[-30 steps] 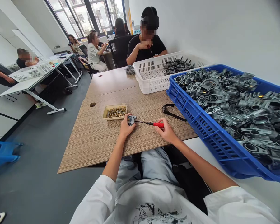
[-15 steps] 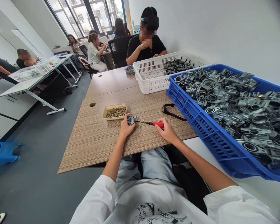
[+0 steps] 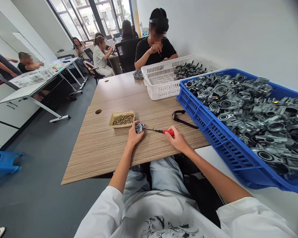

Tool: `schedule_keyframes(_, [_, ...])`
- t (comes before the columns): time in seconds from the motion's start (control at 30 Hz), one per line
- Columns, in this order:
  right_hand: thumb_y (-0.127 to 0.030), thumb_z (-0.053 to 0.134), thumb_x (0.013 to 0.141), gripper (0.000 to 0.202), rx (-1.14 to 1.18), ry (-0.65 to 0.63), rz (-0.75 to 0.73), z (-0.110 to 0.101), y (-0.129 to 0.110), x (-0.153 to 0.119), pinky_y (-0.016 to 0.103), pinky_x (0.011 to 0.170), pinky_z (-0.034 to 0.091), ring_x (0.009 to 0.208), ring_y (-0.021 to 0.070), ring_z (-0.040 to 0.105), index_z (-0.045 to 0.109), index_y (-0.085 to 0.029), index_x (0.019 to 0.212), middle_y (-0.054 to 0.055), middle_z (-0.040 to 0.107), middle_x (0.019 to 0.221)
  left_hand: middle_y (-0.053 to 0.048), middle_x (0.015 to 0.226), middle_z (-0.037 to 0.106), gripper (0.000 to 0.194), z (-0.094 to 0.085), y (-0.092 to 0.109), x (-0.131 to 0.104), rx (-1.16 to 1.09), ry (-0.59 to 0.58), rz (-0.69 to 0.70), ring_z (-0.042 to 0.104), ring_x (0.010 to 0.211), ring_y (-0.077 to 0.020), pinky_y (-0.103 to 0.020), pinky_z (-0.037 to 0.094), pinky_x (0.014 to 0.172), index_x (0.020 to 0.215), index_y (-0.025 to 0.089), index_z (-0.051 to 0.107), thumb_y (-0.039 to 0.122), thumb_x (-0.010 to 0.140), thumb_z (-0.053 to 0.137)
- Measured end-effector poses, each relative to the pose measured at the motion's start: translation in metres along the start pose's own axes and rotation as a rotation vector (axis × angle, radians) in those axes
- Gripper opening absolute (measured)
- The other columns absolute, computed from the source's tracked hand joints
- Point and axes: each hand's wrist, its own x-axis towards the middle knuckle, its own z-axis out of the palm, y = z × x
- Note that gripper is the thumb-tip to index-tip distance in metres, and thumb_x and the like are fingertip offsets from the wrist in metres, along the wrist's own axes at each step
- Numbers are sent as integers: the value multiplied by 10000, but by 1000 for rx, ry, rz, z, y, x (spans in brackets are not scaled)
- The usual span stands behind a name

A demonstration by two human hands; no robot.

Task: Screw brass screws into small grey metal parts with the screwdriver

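My left hand is closed around a grey cast-metal part just above the wooden table. In my right hand is a screwdriver with a red handle. Its dark shaft points left and its tip meets the right side of the metal part; the exact contact is too small to make out. Two small brass-coloured pieces lie on the table by the shaft. Behind my left hand sits a small tray filled with brass-coloured screw-like pieces.
A blue crate heaped with grey metal castings stands at the right. Beyond it is a white basket with darker parts. A black watch lies near the crate. Across the table sits a person in black.
My hands, the metal part and the screwdriver stay nearly in place. At the far left, a standing person has shifted, and an outstretched hand now shows.
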Motion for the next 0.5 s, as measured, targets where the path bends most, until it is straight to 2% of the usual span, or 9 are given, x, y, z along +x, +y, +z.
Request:
schedule_keyframes(0.13, [-487, 606, 960, 280, 37, -13, -41, -1, -3, -1, 308, 592, 435, 611, 192, 532, 461, -261, 1039, -26, 553, 732, -19, 1029, 703, 552, 0, 1, 0, -7, 3, 3, 606, 788, -160, -271, 481, 789, 1288, 240, 562, 178, 750, 666])
schedule_keyframes(0.33, [-520, 565, 988, 299, -48, 27, -27, 0, -1, 1, 290, 571, 356, 600, 176, 487, 490, -249, 886, -27, 526, 670, -10, 1012, 696, 558, 0, -1, 0, -2, 0, 3, 587, 763, -149, -263, 487, 794, 1292, 235, 561, 183, 747, 668])
schedule_keyframes(0.5, [-511, 572, 986, 282, -40, 28, -31, 0, 0, 1, 291, 568, 348, 577, 172, 474, 501, -249, 913, -37, 513, 654, -13, 1010, 699, 548, -1, 1, 0, -8, 6, -5, 589, 764, -152, -261, 483, 777, 1284, 233, 567, 178, 748, 667])
